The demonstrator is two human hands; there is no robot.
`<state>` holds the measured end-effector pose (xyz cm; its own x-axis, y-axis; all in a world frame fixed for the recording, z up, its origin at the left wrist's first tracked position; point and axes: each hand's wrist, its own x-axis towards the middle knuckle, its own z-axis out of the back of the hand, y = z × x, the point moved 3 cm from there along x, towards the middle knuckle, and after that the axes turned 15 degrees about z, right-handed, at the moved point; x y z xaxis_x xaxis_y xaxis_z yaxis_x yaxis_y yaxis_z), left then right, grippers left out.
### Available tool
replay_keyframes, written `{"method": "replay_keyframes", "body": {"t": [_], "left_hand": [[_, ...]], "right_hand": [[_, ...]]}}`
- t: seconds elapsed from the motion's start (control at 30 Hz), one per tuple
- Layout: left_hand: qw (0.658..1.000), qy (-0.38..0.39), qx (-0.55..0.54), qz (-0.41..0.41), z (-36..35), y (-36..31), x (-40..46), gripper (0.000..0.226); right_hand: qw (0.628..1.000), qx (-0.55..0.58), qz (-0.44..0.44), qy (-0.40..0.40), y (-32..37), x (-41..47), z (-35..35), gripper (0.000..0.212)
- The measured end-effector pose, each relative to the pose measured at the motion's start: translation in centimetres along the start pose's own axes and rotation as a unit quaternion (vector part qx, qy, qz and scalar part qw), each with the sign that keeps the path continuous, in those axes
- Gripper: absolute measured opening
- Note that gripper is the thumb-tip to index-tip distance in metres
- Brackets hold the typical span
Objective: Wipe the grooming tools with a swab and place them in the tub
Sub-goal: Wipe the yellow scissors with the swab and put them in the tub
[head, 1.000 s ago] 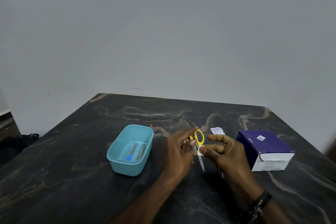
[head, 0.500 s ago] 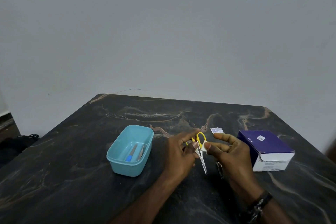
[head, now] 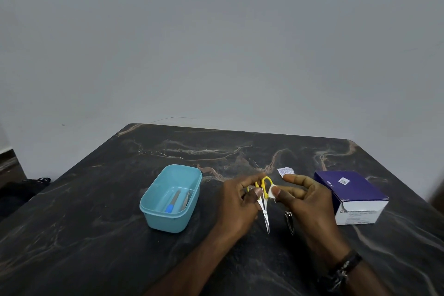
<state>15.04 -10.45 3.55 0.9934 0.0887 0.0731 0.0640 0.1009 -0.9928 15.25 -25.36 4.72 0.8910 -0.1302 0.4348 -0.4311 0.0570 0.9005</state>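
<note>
I sit in a plain room, likely at home: a dark marbled tabletop (head: pixel 168 259) pushed against a bare grey wall (head: pixel 216 43), with a dark bag (head: pixel 21 190) on the floor beside me.

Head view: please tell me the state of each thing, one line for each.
Scissors: blades closed, held by left hand.
Swab: pinched by right hand against the yellow handle.
Tub: open, two tools inside.
Nail clipper: lying on table.
Box: closed.
Wrapper: torn, on table.
</note>
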Motion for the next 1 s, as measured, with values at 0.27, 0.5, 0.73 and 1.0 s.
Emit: {"method": "replay_keyframes", "body": {"t": [0.27, 0.5, 0.73, 1.0], "left_hand": [[0.999, 0.033, 0.041, -0.006, -0.45, -0.54, -0.82, 0.032], [0.999, 0.019, 0.008, 0.04, -0.05, -0.3, -0.45, 0.027], [0.995, 0.079, 0.021, 0.061, -0.75, -0.5, -0.9, 0.025], [0.996, 0.04, 0.039, 0.066, -0.57, 0.0, -0.53, 0.041]], "right_hand": [[0.999, -0.032, 0.024, -0.015, 0.16, 0.22, 0.51, 0.034], [0.999, -0.031, 0.008, 0.009, 0.04, 0.08, 0.2, 0.034], [0.997, -0.063, 0.029, -0.017, 0.15, 0.26, 0.69, 0.032], [0.993, -0.115, 0.034, 0.025, -0.11, 0.19, 0.08, 0.034]]}}
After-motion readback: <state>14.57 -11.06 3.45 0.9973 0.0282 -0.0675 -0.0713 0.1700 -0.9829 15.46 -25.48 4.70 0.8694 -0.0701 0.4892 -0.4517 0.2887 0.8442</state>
